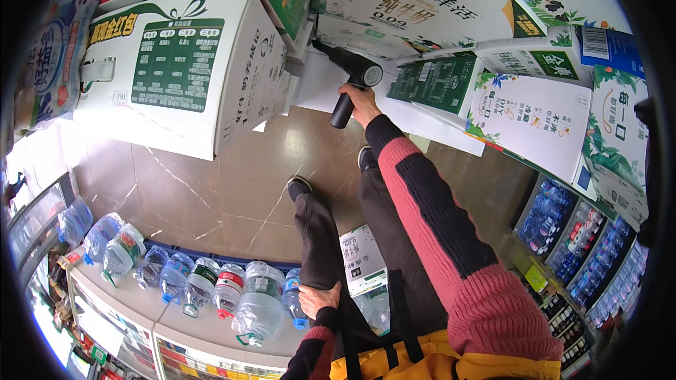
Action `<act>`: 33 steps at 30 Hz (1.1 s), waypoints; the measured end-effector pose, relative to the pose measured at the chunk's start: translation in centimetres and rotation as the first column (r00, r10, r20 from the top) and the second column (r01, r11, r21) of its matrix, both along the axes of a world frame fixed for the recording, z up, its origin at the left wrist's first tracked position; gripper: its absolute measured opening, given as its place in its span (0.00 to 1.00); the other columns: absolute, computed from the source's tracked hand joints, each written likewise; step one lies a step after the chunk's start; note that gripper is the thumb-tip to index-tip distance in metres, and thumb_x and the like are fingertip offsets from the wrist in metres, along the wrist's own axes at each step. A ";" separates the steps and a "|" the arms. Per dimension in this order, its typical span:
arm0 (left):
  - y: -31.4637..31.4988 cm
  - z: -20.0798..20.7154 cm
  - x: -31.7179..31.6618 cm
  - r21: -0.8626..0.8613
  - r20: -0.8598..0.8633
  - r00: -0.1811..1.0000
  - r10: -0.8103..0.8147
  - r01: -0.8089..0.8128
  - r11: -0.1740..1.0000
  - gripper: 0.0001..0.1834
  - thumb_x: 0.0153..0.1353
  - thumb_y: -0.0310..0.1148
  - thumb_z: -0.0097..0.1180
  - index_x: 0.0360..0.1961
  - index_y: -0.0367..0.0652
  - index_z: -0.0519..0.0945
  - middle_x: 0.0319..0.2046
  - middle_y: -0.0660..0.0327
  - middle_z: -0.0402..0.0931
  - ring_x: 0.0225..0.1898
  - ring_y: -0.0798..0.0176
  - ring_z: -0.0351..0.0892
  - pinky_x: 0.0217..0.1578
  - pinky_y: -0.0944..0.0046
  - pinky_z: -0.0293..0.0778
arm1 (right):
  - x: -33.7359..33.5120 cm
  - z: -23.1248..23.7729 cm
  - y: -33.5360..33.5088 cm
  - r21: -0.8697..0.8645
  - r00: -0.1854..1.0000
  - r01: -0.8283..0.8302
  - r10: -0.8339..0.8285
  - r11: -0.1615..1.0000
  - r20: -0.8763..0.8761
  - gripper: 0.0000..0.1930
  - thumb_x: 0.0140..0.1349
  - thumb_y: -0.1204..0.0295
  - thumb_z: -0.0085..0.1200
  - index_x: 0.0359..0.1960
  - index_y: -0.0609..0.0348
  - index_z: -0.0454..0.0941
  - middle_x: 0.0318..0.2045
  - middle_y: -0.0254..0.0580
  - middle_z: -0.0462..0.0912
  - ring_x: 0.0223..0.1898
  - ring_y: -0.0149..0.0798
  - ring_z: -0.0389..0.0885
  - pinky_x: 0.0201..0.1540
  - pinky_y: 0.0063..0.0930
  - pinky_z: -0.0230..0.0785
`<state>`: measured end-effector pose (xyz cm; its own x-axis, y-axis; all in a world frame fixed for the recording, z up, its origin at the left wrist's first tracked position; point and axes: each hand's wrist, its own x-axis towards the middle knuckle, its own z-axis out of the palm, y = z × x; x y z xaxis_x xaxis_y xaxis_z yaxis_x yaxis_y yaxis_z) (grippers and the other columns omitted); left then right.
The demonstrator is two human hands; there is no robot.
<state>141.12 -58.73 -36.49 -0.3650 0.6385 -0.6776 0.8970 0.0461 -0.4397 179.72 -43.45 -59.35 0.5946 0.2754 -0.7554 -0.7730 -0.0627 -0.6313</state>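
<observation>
My right hand [361, 103] is wrapped round the handle of a black, pistol-shaped handheld blower [354, 67]. Its narrow nozzle points up and to the left, into the gap between stacked milk cartons, and its round rear end faces my side. Just beyond it stands a big white carton [394, 10] with green leaf prints. My left hand [319, 301] lies on my left knee in dark trousers, fingers spread over the cloth with nothing in them.
White and green gift cartons [176, 77] are piled at the left, and more cartons [528, 109] at the right. Several large water bottles [260, 302] line a low shelf behind my left leg. Bottle-filled racks [563, 239] stand at the right. Brown tiles [232, 169] cover the floor.
</observation>
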 end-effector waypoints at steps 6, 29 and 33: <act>-0.1 -0.2 -0.1 -0.025 -0.007 0.999 0.050 -0.050 0.998 0.52 0.27 0.57 0.73 0.50 0.35 0.65 0.43 0.50 0.73 0.49 0.48 0.73 0.53 0.55 0.68 | 0.2 -0.4 0.1 -0.033 1.000 -0.001 0.001 0.999 -0.004 0.15 0.38 0.80 0.65 0.29 0.64 0.72 0.25 0.39 0.75 0.25 0.35 0.74 0.27 0.34 0.69; -0.4 -0.1 0.0 0.011 0.027 1.000 0.010 -0.010 1.000 0.46 0.29 0.56 0.72 0.44 0.38 0.66 0.40 0.50 0.73 0.47 0.47 0.74 0.50 0.52 0.70 | -2.4 -1.4 -7.3 -0.221 0.889 0.459 -0.448 0.861 0.099 0.23 0.37 0.78 0.68 0.37 0.61 0.73 0.35 0.36 0.78 0.34 0.35 0.75 0.40 0.35 0.68; -0.6 -0.1 -0.1 0.025 0.036 0.999 0.006 -0.007 1.000 0.45 0.28 0.55 0.73 0.43 0.38 0.66 0.39 0.50 0.73 0.46 0.47 0.74 0.50 0.52 0.70 | -2.1 -1.2 -7.6 -0.287 0.836 0.548 -0.516 0.785 0.186 0.23 0.37 0.78 0.68 0.39 0.61 0.74 0.36 0.37 0.78 0.36 0.36 0.75 0.41 0.35 0.68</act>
